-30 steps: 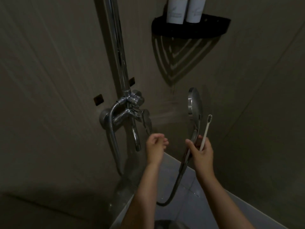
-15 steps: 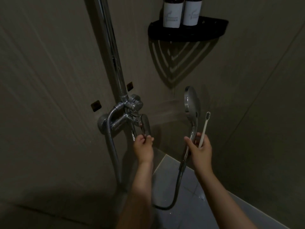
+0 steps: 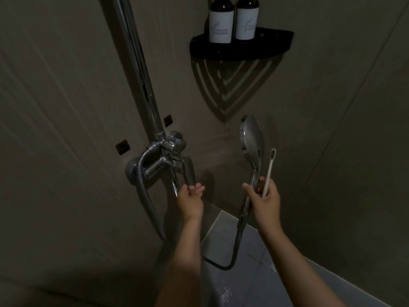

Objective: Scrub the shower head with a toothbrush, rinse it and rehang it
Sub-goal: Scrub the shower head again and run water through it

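Pretty dim shot, but the main stuff can be made out. The shower head [image 3: 252, 136] is held upright by its handle in the right hand [image 3: 264, 201], with the face turned to the left, out in front of the corner where the tiled walls meet. The white toothbrush [image 3: 268, 173] is clamped in that same hand, bristle end up, just beside the handle on its right. Fingers and thumb are wrapped round both. The chrome hose [image 3: 238, 238] is seen dropping from the handle, looping low over the grey floor [image 3: 254, 284] and running off behind the left forearm.

Over on the other side, the tip of the mixer lever [image 3: 189, 171] is pinched by the left hand [image 3: 190, 197], thumb on one side and fingertips on the other. How tightly can't be told in this light. The mixer [image 3: 170, 149] is fixed at the foot of the chrome riser pipe [image 3: 141, 69]. Higher up, two dark bottles [image 3: 221, 23] with white labels are parked side by side on a black corner shelf [image 3: 265, 46].
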### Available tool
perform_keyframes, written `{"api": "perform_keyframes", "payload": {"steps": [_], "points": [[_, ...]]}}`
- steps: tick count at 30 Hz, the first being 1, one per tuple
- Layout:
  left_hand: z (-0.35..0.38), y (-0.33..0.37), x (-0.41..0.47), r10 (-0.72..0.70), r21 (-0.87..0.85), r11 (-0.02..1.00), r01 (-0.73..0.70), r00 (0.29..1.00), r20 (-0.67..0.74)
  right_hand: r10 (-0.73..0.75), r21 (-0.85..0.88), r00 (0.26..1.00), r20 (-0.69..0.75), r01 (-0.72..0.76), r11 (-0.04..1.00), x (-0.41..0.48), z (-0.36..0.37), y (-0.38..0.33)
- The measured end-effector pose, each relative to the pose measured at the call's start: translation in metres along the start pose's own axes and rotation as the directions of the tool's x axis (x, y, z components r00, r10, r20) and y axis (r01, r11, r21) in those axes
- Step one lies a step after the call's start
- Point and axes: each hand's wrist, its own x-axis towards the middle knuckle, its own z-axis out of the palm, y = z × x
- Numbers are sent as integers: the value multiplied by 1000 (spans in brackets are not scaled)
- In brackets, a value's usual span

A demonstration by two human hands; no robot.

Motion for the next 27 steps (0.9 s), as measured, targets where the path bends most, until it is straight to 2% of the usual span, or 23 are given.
{"api": "perform_keyframes", "payload": {"steps": [3, 9, 13, 23, 27], "points": [[-9, -5, 7, 21, 100, 995, -23, 1000, 23, -13, -8, 1000, -10, 13, 1000, 0, 3, 1], [-20, -9, 15, 35, 137, 990, -41, 998, 47, -25, -23, 999, -22, 25, 999, 2, 9, 4], [-22, -12, 17, 42, 209, 976, -55, 997, 67, -2, -36, 1000, 26, 3, 999, 0, 12, 9], [-22, -13, 10, 122, 383, 915, -123, 992, 26, -15, -49, 999, 31, 17, 999, 0, 26, 13], [-21, -13, 6, 111, 407, 908, -101, 994, -1, -25, -53, 999, 36, 27, 998, 0, 26, 10]]}}
